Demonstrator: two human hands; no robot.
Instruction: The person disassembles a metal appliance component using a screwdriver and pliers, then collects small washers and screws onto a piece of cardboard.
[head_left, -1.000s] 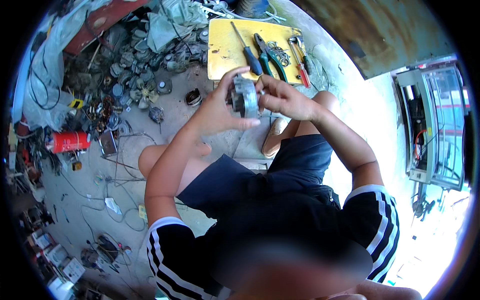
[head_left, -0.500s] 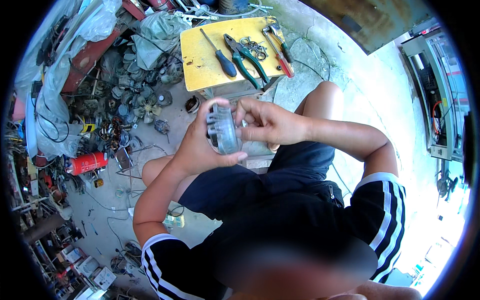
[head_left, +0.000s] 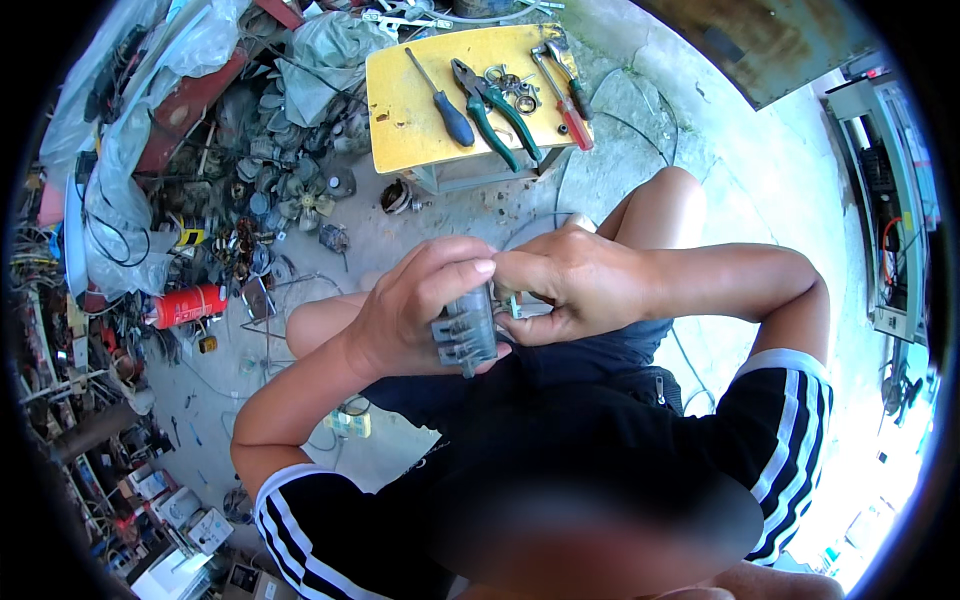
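Note:
Over my lap, my left hand (head_left: 405, 308) is closed round a round grey part with fins (head_left: 466, 335), its fingers across the top and its thumb side toward my right hand. The part looks like a small motor housing, tipped on edge. My right hand (head_left: 580, 285) is at its right side, thumb and fingers bent in a pinch. A small pale greenish piece (head_left: 515, 306) shows between those fingertips, too small to name. Whether it touches the housing I cannot tell.
Ahead stands a yellow-topped stool (head_left: 410, 150) bearing a blue-handled screwdriver (head_left: 453, 120), green-handled pliers (head_left: 500, 135), several metal rings (head_left: 525, 103) and a red-handled tool (head_left: 576, 130). Scrap motor parts (head_left: 300, 200) and a red canister (head_left: 188, 306) crowd the left floor. A metal cabinet (head_left: 880, 200) stands right.
Both hands have come slightly nearer my body and to the right. The finned part has turned in my left hand, whose fingers now lie over its top.

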